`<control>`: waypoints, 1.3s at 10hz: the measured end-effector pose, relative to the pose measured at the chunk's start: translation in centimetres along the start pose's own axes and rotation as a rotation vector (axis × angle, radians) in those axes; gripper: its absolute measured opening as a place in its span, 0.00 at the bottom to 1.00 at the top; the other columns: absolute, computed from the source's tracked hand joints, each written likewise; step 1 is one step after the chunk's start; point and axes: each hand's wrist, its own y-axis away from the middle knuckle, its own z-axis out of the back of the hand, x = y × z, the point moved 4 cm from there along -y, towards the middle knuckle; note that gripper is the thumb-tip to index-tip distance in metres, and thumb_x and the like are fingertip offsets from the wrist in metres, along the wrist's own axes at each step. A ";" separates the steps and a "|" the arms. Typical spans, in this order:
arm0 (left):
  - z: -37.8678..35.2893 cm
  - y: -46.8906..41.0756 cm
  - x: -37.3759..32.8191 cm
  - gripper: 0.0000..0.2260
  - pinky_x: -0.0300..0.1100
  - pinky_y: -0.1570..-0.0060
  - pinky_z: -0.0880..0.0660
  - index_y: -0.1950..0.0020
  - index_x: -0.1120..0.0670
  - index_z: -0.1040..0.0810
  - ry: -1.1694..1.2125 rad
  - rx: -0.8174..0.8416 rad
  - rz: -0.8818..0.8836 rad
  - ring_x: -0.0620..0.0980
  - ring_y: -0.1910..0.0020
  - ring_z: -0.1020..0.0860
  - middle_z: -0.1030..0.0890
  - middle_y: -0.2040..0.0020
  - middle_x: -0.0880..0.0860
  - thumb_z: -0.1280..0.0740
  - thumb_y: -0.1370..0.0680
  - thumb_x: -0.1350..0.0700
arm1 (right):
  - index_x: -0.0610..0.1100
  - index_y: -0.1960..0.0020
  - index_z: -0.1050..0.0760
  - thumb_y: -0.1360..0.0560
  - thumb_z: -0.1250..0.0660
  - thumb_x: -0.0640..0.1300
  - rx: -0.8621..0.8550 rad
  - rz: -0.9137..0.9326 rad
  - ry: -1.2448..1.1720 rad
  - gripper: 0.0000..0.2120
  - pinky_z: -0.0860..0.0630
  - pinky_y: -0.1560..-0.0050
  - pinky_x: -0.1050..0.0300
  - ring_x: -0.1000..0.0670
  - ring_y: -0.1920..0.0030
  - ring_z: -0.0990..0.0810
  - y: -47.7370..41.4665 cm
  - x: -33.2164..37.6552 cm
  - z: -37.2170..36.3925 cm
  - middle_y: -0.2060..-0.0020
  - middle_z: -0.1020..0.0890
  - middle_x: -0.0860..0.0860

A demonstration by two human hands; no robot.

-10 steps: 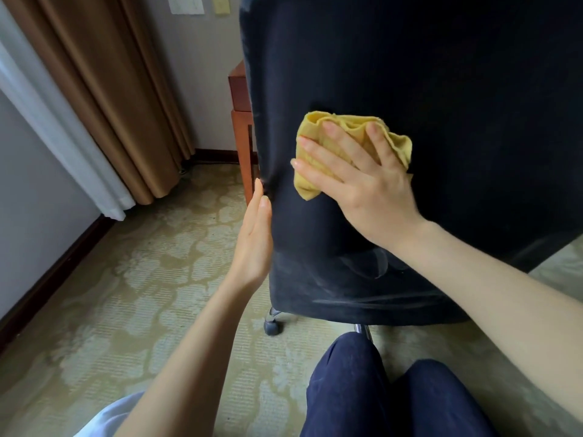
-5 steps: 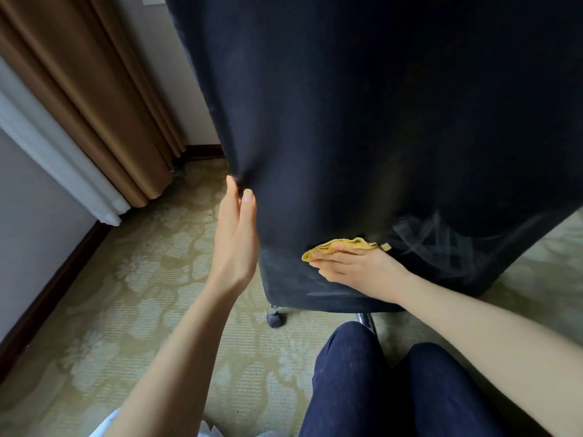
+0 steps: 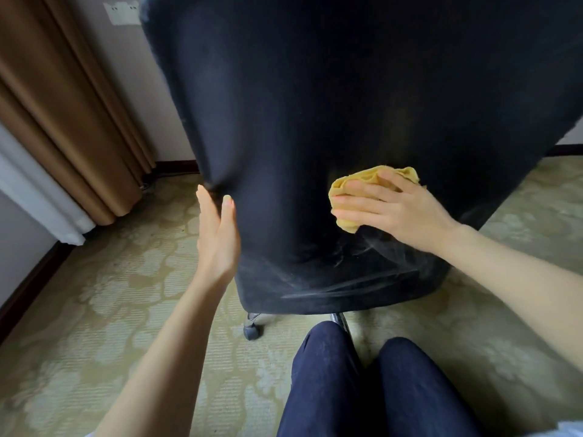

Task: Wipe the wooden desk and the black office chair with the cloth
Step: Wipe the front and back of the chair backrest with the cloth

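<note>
The back of the black office chair (image 3: 315, 121) fills the upper middle of the view. My right hand (image 3: 394, 209) presses a bunched yellow cloth (image 3: 356, 181) flat against the lower right of the chair back, fingers spread and straight. Pale wipe streaks show on the fabric below the cloth. My left hand (image 3: 217, 234) rests with straight fingers against the chair back's left edge. The wooden desk is hidden behind the chair.
A chair caster (image 3: 252, 329) and a base leg (image 3: 340, 320) stand on the patterned carpet (image 3: 94, 310). My knees in dark trousers (image 3: 362, 383) are just below the chair. Brown curtains (image 3: 63, 121) hang at the left, with a wall socket plate (image 3: 123, 12) above.
My right hand has slid the cloth up and to the right from the chair back's lower edge. The left hand stays on the left edge. The view has shifted slightly.
</note>
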 end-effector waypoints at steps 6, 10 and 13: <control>-1.6 -0.4 2.5 0.26 0.33 0.33 0.56 0.23 0.50 0.63 0.094 0.043 0.092 0.34 0.28 0.57 0.60 0.23 0.41 0.57 0.17 0.44 | 0.51 0.33 0.26 0.20 0.46 0.33 -0.285 -0.251 0.011 0.22 0.52 0.27 0.51 0.52 0.31 0.31 -7.7 4.3 -1.9 0.33 0.26 0.55; -0.5 -2.2 2.3 0.30 0.46 0.26 0.53 0.22 0.51 0.59 0.083 -0.070 0.223 0.45 0.23 0.53 0.56 0.22 0.44 0.52 0.18 0.39 | 0.45 0.43 0.19 0.35 0.21 0.46 0.328 0.293 0.407 0.21 0.39 0.30 0.57 0.55 0.39 0.22 6.2 8.7 -8.0 0.40 0.20 0.52; -7.9 3.7 5.7 0.29 0.45 0.27 0.52 0.22 0.48 0.56 0.150 0.134 0.402 0.48 0.23 0.49 0.54 0.21 0.45 0.49 0.18 0.41 | 0.44 0.31 0.29 0.23 0.44 0.31 0.030 -0.072 0.064 0.23 0.45 0.28 0.46 0.47 0.31 0.30 3.0 -1.1 0.9 0.32 0.28 0.49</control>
